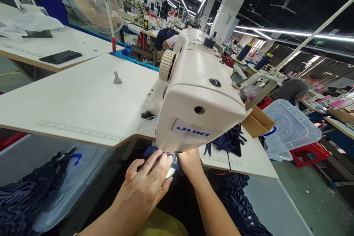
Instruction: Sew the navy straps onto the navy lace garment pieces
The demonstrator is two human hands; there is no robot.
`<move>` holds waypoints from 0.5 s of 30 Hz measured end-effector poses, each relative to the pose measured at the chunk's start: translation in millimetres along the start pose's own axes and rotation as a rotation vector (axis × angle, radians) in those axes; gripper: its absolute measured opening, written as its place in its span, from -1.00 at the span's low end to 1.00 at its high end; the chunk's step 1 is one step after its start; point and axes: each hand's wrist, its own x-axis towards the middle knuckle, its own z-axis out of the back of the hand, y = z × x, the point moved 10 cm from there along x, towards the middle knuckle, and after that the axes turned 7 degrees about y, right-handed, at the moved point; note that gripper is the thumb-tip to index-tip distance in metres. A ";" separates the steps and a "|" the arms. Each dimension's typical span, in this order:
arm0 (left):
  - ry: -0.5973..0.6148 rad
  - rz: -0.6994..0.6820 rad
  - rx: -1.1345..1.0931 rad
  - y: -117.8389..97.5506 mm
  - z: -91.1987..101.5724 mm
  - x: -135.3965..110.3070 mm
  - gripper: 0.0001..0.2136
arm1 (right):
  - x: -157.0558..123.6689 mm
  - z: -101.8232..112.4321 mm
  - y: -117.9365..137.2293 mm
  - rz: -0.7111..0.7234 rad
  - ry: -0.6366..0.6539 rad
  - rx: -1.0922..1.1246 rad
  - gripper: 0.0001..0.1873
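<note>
A cream sewing machine marked JUKI stands before me, its head hiding the needle area. Below its near end lies a piece of navy fabric with a small white part on it. My left hand is bent over the fabric's left side, thumb and fingertips closed on it. Against the fabric's right side is my right hand; its fingers disappear under the machine head, so their grip is hidden.
Navy strips lie on the white table, right of the machine, near a cardboard box. Plastic bins with navy pieces stand below on both sides. A phone and a fan are at left.
</note>
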 end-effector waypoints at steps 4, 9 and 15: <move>0.002 -0.008 0.031 -2.2 -0.4 1.0 -0.76 | -0.5 -0.6 -4.3 -0.005 -0.001 -0.002 -0.86; -0.017 -0.024 0.052 -2.3 8.6 4.0 -0.76 | -1.3 -0.4 -15.3 -0.027 -0.066 0.031 -0.89; 0.084 -0.105 0.002 10.3 -17.9 -17.9 -0.68 | -3.1 -2.4 -34.4 -0.082 -0.172 0.206 -0.90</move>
